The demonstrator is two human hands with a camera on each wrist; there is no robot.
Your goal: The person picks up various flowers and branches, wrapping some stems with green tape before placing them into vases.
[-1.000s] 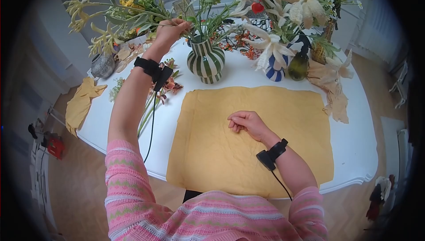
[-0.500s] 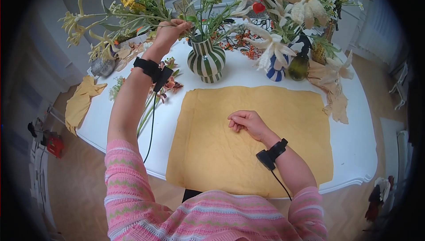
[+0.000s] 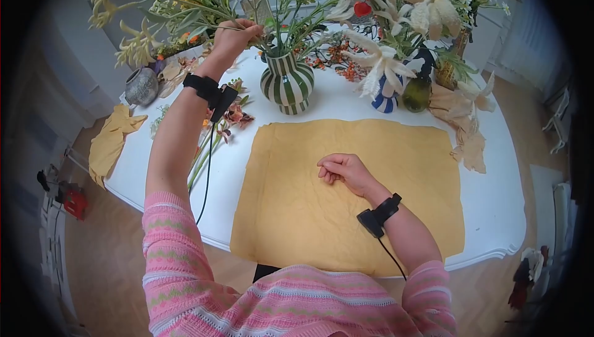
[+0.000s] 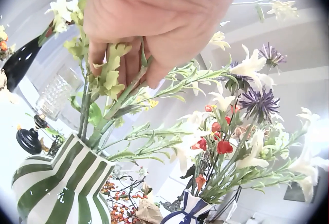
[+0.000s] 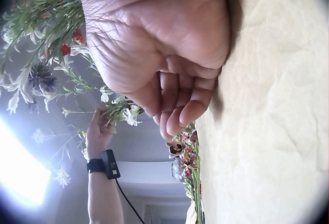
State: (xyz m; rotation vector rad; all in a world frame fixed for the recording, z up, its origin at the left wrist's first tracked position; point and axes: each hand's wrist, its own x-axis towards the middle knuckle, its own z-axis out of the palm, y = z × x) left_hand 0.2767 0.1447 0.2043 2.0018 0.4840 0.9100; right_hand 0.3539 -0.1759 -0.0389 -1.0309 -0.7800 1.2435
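Note:
My left hand (image 3: 235,39) is raised just left of the green-and-white striped vase (image 3: 288,86), above its mouth. Its thumb and fingers pinch a green flower stem (image 4: 122,99) that slants down into the vase opening in the left wrist view. Leafy branches with pale yellow, claw-shaped flowers (image 3: 137,46) spread out to the left beyond this hand. Other green stems (image 3: 291,25) stand in the same vase. Low over the mustard-brown paper (image 3: 371,232), my right hand (image 3: 348,173) lies on its side with loosely curled fingers, holding nothing.
Cut stems with orange-brown blooms (image 3: 235,114) lie left of the vase. A grey round vase (image 3: 142,86) and crumpled yellow paper (image 3: 114,139) are farther left. To the right stand a blue-and-white vase (image 3: 385,99) and a green glass bottle (image 3: 416,94). Red-orange berry twigs (image 3: 352,65) lie behind.
The pale yellow flowers at the left have swung upward, uncovering more of the grey vase. My left hand has shifted slightly left and up. The right hand stays put.

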